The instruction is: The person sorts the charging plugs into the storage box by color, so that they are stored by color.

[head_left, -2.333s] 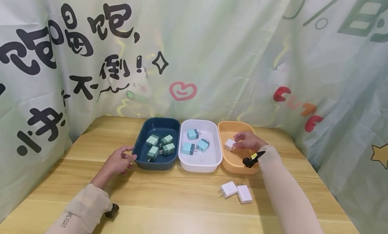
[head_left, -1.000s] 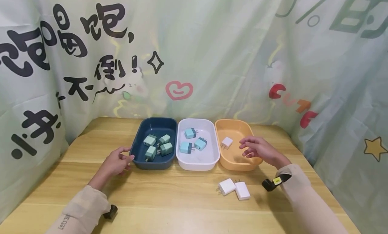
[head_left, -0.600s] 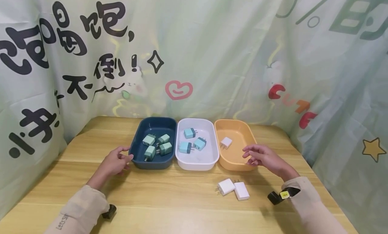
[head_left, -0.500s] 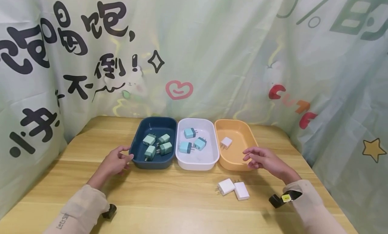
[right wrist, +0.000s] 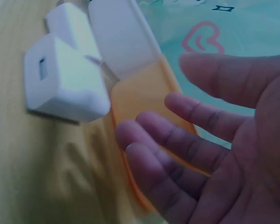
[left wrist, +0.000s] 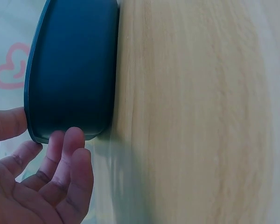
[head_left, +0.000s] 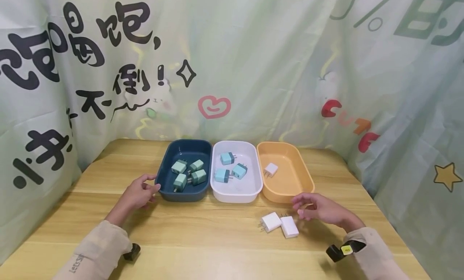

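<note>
My left hand (head_left: pixel 139 193) is at the left side of the navy bin (head_left: pixel 185 198). In the left wrist view its thumb and loosely bent fingers touch the bin's rim and end wall. My right hand (head_left: pixel 322 208), fingers relaxed and holding nothing, hovers by the front right corner of the orange bin (head_left: pixel 290 183). Just left of it, a white charger plug (head_left: pixel 289 226) lies on the table against a second white plug (head_left: pixel 270 222); both loom close in the right wrist view. A third white charger plug (head_left: pixel 271 169) lies inside the orange bin.
Between the navy and orange bins stands a white bin (head_left: pixel 237 197) with three light-blue charger plugs (head_left: pixel 239 171). Several green charger plugs (head_left: pixel 198 177) lie in the navy bin. A printed curtain (head_left: pixel 253 70) hangs behind the wooden table (head_left: pixel 203 247).
My right hand let go of a white charger plug in the orange bin, then drew back toward the front right, out over the table. The left hand has stayed at the navy bin.
</note>
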Motion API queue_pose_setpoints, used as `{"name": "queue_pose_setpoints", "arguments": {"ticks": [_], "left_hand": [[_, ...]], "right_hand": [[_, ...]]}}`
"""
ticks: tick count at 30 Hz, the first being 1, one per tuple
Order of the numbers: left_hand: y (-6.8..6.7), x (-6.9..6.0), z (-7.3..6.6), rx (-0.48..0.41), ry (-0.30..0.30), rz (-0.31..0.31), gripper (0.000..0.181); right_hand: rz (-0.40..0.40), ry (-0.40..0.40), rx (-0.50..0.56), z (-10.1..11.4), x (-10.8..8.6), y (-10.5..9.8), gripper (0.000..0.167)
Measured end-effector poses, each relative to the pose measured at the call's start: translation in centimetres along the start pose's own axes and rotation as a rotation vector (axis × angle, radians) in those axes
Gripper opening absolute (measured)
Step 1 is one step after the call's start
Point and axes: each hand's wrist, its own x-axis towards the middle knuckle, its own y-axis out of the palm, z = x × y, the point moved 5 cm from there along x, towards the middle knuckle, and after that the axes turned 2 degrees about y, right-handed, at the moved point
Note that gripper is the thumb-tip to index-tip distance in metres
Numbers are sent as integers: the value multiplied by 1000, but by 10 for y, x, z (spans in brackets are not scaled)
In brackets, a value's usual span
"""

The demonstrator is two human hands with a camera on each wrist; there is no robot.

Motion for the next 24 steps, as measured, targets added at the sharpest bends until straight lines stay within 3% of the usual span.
{"name": "queue_pose_setpoints", "arguments": {"ticks": [5,11,16,24], "left_hand": [[2,1,-2,7,-1,-1,54],[0,2,-7,0,17,-5,55],[0,-2,0,5,15,7,55],[-1,-3,-3,7,22,1,56]], "right_hand": [[33,1,-51,-9,0,3,42],[78,4,-18,-14,2,7,50],[120,33,13,-20,3,18,57],[146,1,-5,-14,5,23,62]]}}
